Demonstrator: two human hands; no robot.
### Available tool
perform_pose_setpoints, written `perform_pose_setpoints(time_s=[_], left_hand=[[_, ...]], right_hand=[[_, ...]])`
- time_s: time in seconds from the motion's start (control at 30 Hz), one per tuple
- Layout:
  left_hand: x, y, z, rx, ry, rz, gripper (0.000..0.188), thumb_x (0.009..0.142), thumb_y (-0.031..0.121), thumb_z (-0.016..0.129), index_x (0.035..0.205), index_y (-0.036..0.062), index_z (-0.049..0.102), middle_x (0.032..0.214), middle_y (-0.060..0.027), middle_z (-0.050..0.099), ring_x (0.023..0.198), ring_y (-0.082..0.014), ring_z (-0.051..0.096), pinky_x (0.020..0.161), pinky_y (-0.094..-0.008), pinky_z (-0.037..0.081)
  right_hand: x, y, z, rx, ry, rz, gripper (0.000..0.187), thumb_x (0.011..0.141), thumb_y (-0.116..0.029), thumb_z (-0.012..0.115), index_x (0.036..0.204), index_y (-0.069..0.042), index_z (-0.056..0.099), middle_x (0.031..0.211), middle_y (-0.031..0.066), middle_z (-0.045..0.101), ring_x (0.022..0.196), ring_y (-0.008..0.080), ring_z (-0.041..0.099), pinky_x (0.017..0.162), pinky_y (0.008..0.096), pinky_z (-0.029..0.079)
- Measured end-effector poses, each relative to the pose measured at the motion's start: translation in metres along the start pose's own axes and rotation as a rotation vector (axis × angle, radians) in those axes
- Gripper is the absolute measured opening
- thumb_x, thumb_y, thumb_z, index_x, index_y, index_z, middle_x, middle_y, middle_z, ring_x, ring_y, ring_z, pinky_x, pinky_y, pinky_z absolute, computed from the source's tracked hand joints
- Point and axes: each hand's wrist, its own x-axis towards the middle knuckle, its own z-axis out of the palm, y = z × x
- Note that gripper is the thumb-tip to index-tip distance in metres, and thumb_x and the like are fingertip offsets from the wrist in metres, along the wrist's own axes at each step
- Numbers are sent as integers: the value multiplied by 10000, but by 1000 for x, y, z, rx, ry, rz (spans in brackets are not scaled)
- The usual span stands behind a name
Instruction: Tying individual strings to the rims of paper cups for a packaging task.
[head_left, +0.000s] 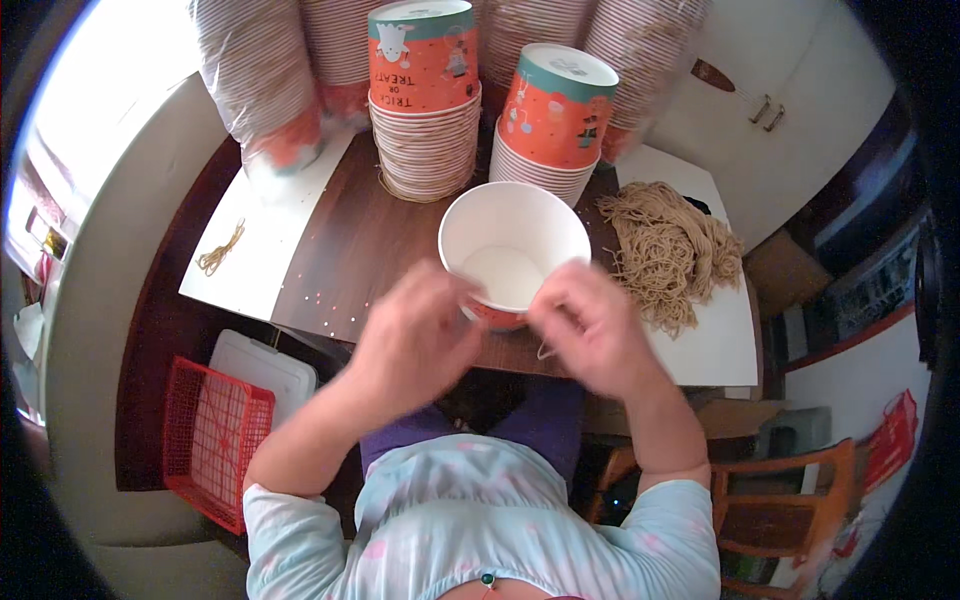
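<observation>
An open paper bucket (505,262), white inside with an orange outside, stands near the table's front edge between my hands. My left hand (425,325) is at its near left rim, fingers curled and blurred; what they hold is hidden. At the near right rim, my right hand (592,325) is closed in a pinch, and a thin pale cord (545,350) hangs from its fingertips. Whether the hands touch the bucket is unclear. To the right lies a large tangled heap of tan cords (672,250).
Behind the bucket rise two upside-down bucket stacks (428,150) (545,165), with taller plastic-wrapped stacks (255,80) at the back. A small cord bundle (222,248) lies at the table's left. Below left is a red plastic basket (215,440); a wooden chair (780,510) stands lower right.
</observation>
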Motion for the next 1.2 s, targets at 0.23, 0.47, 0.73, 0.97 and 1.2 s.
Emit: perform_pose_setpoints(time_s=[0.23, 0.47, 0.73, 0.97, 1.2], left_hand=[[85, -91, 14, -225, -191, -353, 294, 749, 56, 629, 1016, -68, 624, 879, -79, 654, 771, -125, 599, 706, -248, 481], [68, -108, 16, -643, -279, -572, 313, 768, 16, 560, 1066, -56, 622, 891, -83, 662, 776, -115, 629, 707, -255, 515], [61, -104, 24, -983, -328, -570, 395, 753, -44, 496, 1140, -63, 572, 977, -103, 649, 862, -137, 638, 804, -261, 517], [53, -118, 31, -841, -336, -634, 257, 759, 31, 561, 1002, -33, 616, 740, -23, 621, 638, -67, 593, 537, -171, 483], [57, -102, 32, -680, -292, -499, 199, 750, 73, 585, 904, -32, 655, 707, -14, 619, 567, -51, 539, 526, -196, 442]], right_hand=[[51, 96, -30, -306, -60, 113, 126, 791, -111, 618, 802, 14, 613, 904, 119, 561, 811, 246, 582, 719, 336, 477], [40, 43, -20, -199, -90, 239, 111, 803, -86, 629, 812, 23, 611, 756, 95, 548, 676, 178, 556, 628, 305, 461], [38, 29, -21, -200, -79, 253, 86, 806, -50, 612, 819, 35, 602, 731, 71, 567, 651, 125, 546, 586, 269, 449], [28, 23, -22, -110, -55, 384, 90, 841, -62, 601, 855, 27, 602, 748, 30, 595, 659, 65, 545, 607, 224, 458], [19, 20, -19, -183, -22, 325, 94, 845, -61, 600, 858, 31, 602, 749, 34, 603, 671, 63, 552, 612, 225, 460]])
